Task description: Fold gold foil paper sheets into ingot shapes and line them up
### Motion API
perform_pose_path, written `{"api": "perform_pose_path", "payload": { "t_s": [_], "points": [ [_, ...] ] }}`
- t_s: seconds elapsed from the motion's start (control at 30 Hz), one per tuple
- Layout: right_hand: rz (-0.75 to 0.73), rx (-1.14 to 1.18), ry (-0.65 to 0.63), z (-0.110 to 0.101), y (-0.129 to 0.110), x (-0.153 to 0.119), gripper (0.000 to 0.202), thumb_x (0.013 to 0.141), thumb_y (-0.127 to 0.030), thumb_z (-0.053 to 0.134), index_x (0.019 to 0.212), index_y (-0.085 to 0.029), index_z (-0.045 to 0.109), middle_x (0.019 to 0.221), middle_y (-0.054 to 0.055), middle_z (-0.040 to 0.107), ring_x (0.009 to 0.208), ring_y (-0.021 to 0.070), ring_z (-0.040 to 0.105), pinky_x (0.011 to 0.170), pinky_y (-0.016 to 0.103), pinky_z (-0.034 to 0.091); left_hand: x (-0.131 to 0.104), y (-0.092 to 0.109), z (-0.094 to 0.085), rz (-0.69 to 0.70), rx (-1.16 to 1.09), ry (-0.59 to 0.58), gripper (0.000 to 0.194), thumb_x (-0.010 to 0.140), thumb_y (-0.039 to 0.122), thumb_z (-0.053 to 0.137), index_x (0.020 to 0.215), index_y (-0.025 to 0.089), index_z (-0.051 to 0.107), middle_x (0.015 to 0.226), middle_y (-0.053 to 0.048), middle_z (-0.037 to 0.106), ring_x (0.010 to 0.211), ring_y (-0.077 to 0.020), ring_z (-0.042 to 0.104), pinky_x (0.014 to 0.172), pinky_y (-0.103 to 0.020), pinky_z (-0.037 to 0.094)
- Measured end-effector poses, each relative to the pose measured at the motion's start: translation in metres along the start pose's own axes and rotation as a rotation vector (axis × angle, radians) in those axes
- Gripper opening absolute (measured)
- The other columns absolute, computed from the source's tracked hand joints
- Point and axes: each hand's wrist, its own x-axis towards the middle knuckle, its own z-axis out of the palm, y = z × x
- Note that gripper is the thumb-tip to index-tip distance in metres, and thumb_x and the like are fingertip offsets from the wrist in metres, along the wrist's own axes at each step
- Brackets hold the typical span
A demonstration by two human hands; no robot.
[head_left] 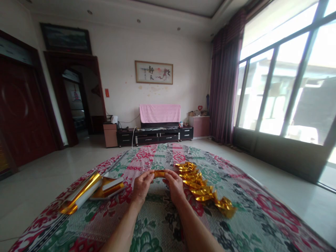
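Note:
A small strip of gold foil paper [159, 174] is stretched level between my two hands, above the flowered cloth. At its left end, my left hand [141, 185] pinches it between thumb and fingers. My right hand [174, 183] grips the other end in the same way. Just right of my right hand lies a row of several folded gold foil pieces [202, 192], crinkled and overlapping. To the left sit a roll of gold foil paper [85, 190], white on its reverse side, and a stack of flat gold foil sheets [112, 186] beside it.
The patterned cloth [157, 224] spreads under everything, with pale floor tiles [78, 164] around it. Farther off stands a low black cabinet [154, 136] with a pink cloth [160, 113] draped over something on it. Large windows [283, 87] and a purple curtain [224, 84] are to the right.

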Motion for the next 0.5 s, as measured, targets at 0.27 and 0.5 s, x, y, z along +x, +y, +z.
{"api": "perform_pose_path", "payload": {
  "t_s": [0.27, 0.5],
  "points": [
    [0.0, 0.003, -0.007, 0.0, 0.0005, 0.0006, 0.031, 0.053, -0.034, 0.076, 0.078, -0.016, 0.07, 0.078, 0.003, 0.068, 0.069, 0.0153, 0.061, 0.065, 0.027, 0.049, 0.0004, -0.0004, 0.0021, -0.016, -0.062, 0.047, 0.044, 0.062, 0.039, 0.069, 0.096, 0.011, 0.067, 0.076, -0.006, 0.068, 0.063, -0.0137, 0.059, 0.057, -0.022, 0.046],
    [-0.015, -0.024, -0.024, -0.0012, 0.0024, 0.0016, 0.035, 0.053, -0.037, 0.076, 0.081, -0.017, 0.069, 0.08, 0.004, 0.068, 0.071, 0.0162, 0.061, 0.066, 0.027, 0.05, 0.0007, -0.0012, 0.0024, -0.016, -0.074, 0.062, 0.046, 0.06, 0.038, 0.069, 0.098, 0.012, 0.067, 0.076, -0.006, 0.068, 0.062, -0.0135, 0.059, 0.057, -0.022, 0.046]
  ]
}}
